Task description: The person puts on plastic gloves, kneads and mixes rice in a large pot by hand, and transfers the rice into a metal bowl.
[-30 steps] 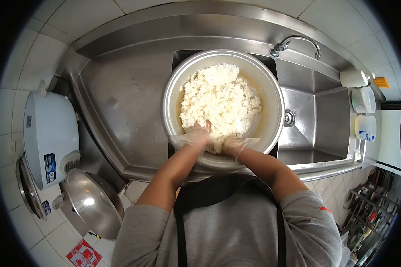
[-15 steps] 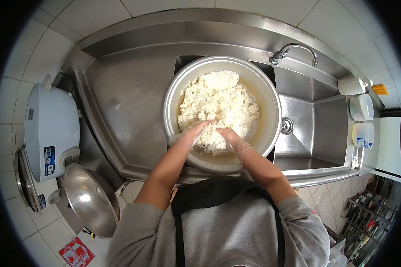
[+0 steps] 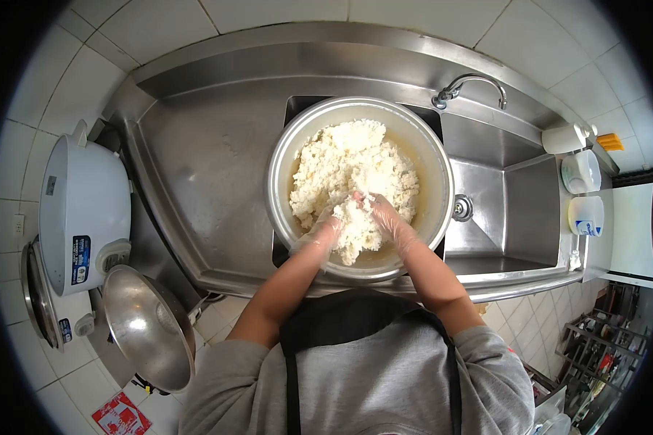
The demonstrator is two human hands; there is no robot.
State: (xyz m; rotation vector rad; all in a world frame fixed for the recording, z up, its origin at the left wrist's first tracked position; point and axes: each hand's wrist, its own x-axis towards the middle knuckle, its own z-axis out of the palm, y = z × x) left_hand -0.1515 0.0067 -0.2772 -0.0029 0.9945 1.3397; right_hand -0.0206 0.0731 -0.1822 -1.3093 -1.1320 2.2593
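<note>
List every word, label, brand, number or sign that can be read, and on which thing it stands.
None can be read with certainty.
Blue label on upper rice cooker: too small.
Blue sticker on lower rice cooker: too small.
Blue print on plastic tub: blurred.
Red-and-white sheet: not readable.
Red mark on grey sleeve: too small.

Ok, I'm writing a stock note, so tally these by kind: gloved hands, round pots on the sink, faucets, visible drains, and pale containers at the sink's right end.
Gloved hands, left hand and right hand: 2
Round pot: 1
Faucet: 1
Visible drain: 1
Pale containers: 3
Total: 8
</note>
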